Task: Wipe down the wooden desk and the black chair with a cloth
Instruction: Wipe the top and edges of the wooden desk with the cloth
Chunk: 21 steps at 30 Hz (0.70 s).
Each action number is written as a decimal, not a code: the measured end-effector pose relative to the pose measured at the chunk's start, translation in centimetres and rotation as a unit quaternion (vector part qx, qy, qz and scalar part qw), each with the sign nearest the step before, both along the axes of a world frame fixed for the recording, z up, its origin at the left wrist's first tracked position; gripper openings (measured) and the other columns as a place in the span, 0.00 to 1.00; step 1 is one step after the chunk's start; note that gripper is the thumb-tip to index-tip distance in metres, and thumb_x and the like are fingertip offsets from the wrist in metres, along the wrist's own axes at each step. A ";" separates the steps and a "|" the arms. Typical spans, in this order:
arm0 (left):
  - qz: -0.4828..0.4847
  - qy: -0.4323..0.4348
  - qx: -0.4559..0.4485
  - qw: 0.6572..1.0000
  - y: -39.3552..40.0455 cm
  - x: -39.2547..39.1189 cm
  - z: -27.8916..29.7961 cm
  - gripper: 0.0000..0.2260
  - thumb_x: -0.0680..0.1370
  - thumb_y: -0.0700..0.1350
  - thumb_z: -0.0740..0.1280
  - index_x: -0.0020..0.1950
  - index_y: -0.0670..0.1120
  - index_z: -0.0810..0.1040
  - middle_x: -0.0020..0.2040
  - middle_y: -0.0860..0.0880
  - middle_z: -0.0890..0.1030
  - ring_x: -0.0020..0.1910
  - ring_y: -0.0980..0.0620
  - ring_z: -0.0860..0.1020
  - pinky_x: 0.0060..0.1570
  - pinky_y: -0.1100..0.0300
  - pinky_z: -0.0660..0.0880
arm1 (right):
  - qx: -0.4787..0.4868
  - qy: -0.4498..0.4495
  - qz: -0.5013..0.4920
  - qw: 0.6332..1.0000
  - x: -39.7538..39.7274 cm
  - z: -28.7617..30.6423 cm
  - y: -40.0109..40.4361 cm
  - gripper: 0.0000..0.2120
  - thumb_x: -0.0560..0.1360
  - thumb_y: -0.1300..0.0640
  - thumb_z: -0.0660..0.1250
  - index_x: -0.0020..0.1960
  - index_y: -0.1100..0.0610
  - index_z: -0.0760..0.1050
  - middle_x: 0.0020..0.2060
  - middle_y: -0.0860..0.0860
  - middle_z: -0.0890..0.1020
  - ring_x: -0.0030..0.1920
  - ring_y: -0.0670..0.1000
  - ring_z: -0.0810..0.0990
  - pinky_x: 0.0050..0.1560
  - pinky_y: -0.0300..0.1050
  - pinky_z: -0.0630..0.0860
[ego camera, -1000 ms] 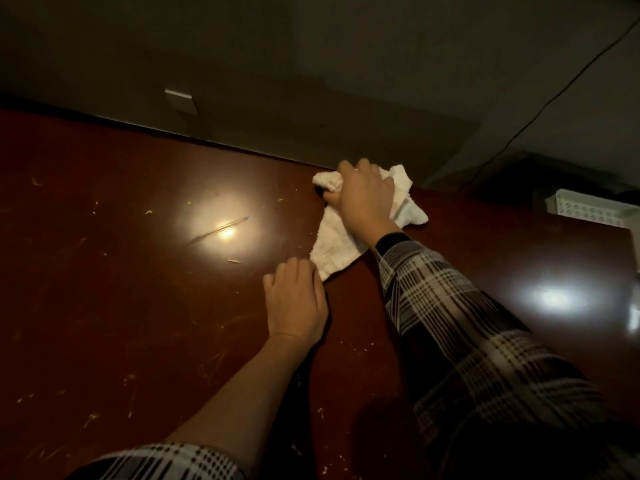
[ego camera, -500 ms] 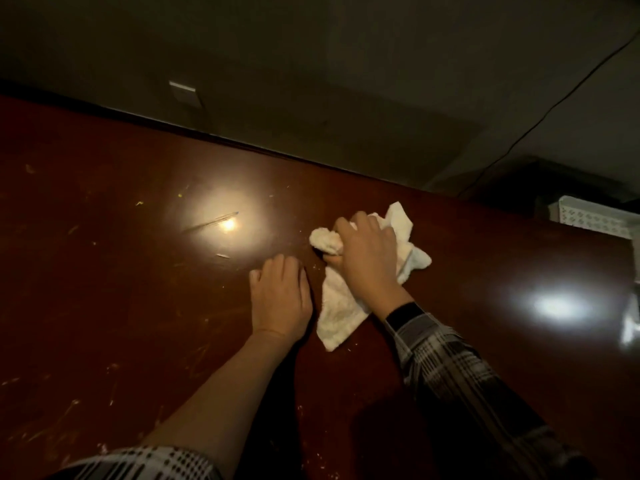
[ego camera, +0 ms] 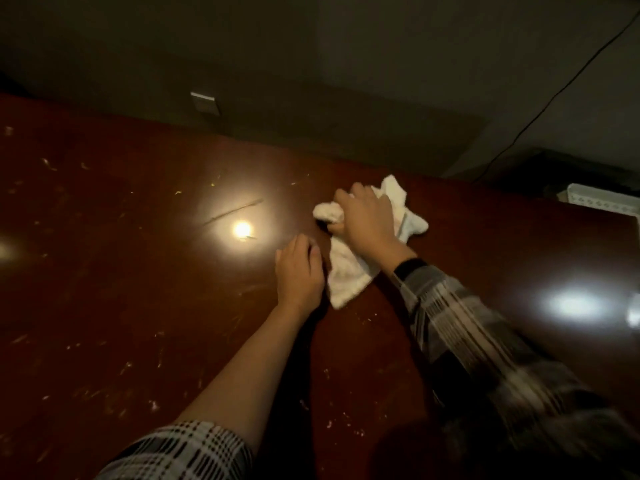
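My right hand (ego camera: 367, 225) grips the white cloth (ego camera: 349, 275), fingers curled round a bunched fold, pressing it on the dark red wooden worktop (ego camera: 121, 271) near its far edge; my left hand (ego camera: 299, 271) lies flat just beside the cloth's near-left side, fingers relaxed, holding nothing; pale specks dot the worktop's near part; a white perforated tray (ego camera: 602, 200) sits at the far right corner.

A dark red-brown glossy counter (ego camera: 138, 271), scratched and flecked with pale crumbs, carries a crumpled white cloth (ego camera: 346, 278) near its far edge — and a white perforated tray (ego camera: 602, 202) at the far right corner.
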State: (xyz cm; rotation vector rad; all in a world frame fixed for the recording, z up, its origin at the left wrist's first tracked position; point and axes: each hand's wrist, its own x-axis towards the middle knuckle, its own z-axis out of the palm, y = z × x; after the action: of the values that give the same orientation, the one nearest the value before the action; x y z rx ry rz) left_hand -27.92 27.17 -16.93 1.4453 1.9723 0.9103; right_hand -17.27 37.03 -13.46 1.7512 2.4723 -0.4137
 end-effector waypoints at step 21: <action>0.022 -0.019 -0.038 0.999 -7.3 -0.7 2.9 0.07 0.80 0.43 0.58 0.42 0.49 0.69 0.41 0.54 0.72 0.45 0.51 0.72 0.46 0.53 0.71 | -0.019 0.027 -0.173 0.984 4.7 -0.2 -5.5 0.21 0.76 0.41 0.61 0.61 0.55 0.69 0.58 0.57 0.73 0.59 0.58 0.71 0.55 0.57 0.70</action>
State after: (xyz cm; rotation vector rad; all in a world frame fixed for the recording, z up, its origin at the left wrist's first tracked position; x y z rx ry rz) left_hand -28.66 19.83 -14.07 1.3374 1.9961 0.8673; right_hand -12.56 31.51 -13.64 2.1836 2.1735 -0.5350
